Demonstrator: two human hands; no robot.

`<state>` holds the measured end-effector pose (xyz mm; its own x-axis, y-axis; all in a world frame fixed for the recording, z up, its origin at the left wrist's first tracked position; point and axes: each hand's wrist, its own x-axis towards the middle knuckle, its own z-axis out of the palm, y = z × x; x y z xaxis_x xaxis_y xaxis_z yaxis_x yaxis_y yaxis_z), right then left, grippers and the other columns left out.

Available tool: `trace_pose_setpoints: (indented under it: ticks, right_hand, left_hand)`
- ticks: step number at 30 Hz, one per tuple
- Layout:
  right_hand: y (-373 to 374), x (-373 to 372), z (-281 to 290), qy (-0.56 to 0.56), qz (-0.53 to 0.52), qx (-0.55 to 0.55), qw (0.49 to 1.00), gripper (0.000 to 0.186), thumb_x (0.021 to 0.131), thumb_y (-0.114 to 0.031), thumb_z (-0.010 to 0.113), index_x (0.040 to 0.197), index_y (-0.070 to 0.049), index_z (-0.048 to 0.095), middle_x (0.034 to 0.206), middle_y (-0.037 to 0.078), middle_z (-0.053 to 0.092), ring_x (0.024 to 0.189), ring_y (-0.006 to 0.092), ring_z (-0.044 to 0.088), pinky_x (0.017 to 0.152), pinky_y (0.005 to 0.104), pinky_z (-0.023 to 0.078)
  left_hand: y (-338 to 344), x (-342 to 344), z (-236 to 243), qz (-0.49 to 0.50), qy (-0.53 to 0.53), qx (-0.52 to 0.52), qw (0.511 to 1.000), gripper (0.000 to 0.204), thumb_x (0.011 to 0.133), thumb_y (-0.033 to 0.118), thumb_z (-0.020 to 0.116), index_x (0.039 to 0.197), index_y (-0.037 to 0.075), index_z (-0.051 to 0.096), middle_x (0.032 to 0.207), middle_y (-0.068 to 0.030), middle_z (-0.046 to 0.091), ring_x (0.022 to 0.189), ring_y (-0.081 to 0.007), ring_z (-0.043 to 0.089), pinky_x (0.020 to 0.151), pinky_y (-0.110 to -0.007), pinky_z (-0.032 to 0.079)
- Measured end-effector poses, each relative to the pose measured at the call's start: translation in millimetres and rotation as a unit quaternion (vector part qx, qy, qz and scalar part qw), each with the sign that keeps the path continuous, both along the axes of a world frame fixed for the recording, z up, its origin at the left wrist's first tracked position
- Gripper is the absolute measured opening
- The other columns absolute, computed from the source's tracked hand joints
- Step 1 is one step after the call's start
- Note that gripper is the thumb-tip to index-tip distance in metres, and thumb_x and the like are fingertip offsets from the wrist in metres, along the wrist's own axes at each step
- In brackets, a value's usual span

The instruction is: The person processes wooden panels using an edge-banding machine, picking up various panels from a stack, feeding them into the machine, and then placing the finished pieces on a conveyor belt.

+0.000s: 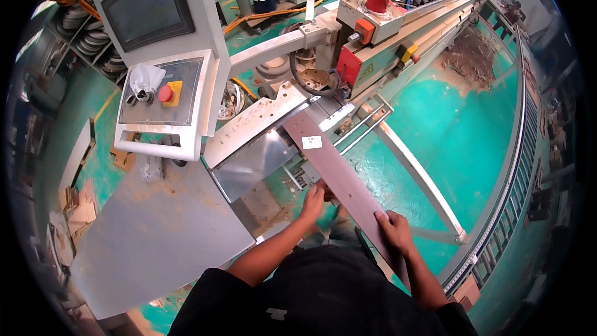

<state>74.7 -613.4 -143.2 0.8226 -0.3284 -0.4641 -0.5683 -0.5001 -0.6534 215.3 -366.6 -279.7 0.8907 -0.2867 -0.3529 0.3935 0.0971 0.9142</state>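
A long, narrow brown wood-look panel (pixel 341 177) slants from the machine down toward my body. A white label (pixel 312 142) is stuck near its far end, and that end lies at the metal feed edge of an edge-banding type machine (pixel 373 43). At the panel's left edge, my left hand (pixel 316 200) grips it, its fingertips partly hidden underneath. Closer to me, my right hand (pixel 394 230) is closed over the right edge, the thumb on top and the other fingers mostly out of sight below.
At left stands a control console (pixel 163 96) with a dark screen (pixel 148 6) and a red stop button (pixel 166 93). Below it is a dusty grey table (pixel 165 230). A white support frame (pixel 423 180) and a roller conveyor (pixel 519 180) run along the right. Debris (pixel 469 56) lies on the green floor.
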Motion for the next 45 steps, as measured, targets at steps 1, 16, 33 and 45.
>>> trace_pose_setpoints:
  ticks: [1, 16, 33, 45]
  right_hand:
    - [0.2, 6.6, -2.0, 0.007, 0.006, -0.001, 1.000, 0.060, 0.097, -0.055, 0.063, 0.085, 0.004, 0.063, 0.066, 0.015, 0.057, 0.064, 0.0197, 0.053, 0.063, 0.0409, 0.045]
    - [-24.7, 57.2, -39.7, 0.040, -0.012, 0.075, 0.996, 0.058, 0.097, -0.054, 0.063, 0.084, 0.002, 0.061, 0.066, 0.016, 0.054, 0.064, 0.0227, 0.051, 0.064, 0.0418, 0.045]
    - [-167.4, 131.3, -49.1, 0.060, -0.062, 0.111, 0.990, 0.050, 0.096, -0.044, 0.071, 0.074, -0.003, 0.054, 0.066, -0.002, 0.038, 0.066, 0.0084, 0.037, 0.058, 0.0312, 0.033]
    - [-264.4, 171.6, -47.3, 0.087, -0.038, 0.038, 0.995, 0.060, 0.093, -0.063, 0.063, 0.089, -0.003, 0.071, 0.077, 0.014, 0.067, 0.072, 0.0226, 0.063, 0.072, 0.0382, 0.050]
  left_hand:
    - [1.4, 13.3, 6.5, 0.101, 0.140, -0.138, 0.975, 0.051, 0.105, 0.054, 0.052, 0.116, 0.007, 0.068, 0.109, -0.0077, 0.074, 0.097, -0.0235, 0.073, 0.082, -0.036, 0.057]
    - [-40.6, 89.5, 29.0, 0.118, 0.229, 0.001, 0.966, 0.077, 0.104, 0.063, 0.042, 0.141, -0.004, 0.049, 0.129, -0.0196, 0.066, 0.108, -0.0314, 0.072, 0.087, -0.044, 0.062]
    - [-183.9, 167.3, 44.7, 0.102, 0.293, -0.017, 0.951, 0.070, 0.107, 0.059, 0.040, 0.135, -0.003, 0.054, 0.121, -0.0189, 0.069, 0.102, -0.0285, 0.073, 0.087, -0.041, 0.060]
    - [-279.4, 224.7, 17.1, 0.050, 0.248, -0.030, 0.967, 0.073, 0.106, 0.062, 0.039, 0.140, -0.003, 0.048, 0.128, -0.0208, 0.065, 0.107, -0.0356, 0.071, 0.088, -0.048, 0.061]
